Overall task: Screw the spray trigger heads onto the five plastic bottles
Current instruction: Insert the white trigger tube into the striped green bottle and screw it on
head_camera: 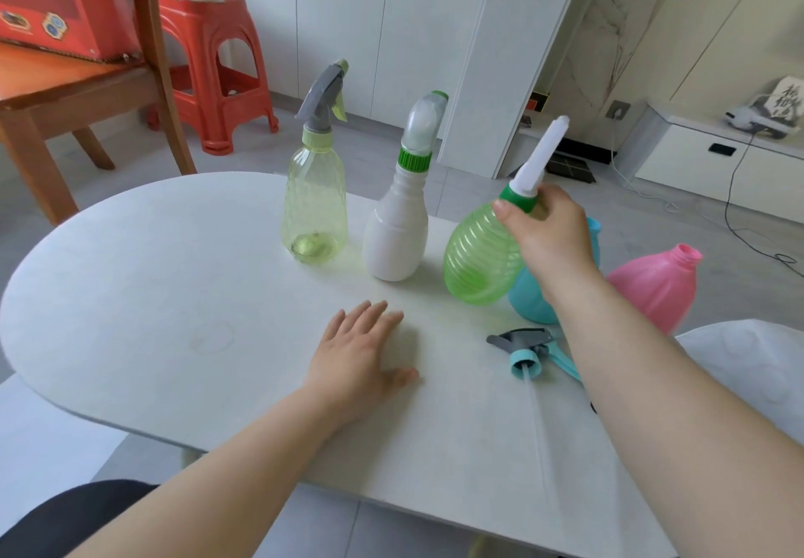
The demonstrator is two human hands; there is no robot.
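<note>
My right hand (549,235) grips the neck of a green ribbed bottle (478,257) that carries a white trigger head (539,153) and leans to the right. A clear yellow-green bottle (315,205) with a grey trigger head stands upright at the back. Next to it stands a white bottle (393,235) with a white and green head. Behind my right forearm sit a teal bottle (533,296) and a pink bottle (657,283) with an open neck. A loose grey and teal trigger head (528,351) lies on the table. My left hand (363,362) rests flat on the tabletop.
The white oval table (130,296) has its front edge near me. A wooden chair (87,92) and a red plastic stool (213,57) stand at the back left. White cabinets and cables on the floor lie at the back right.
</note>
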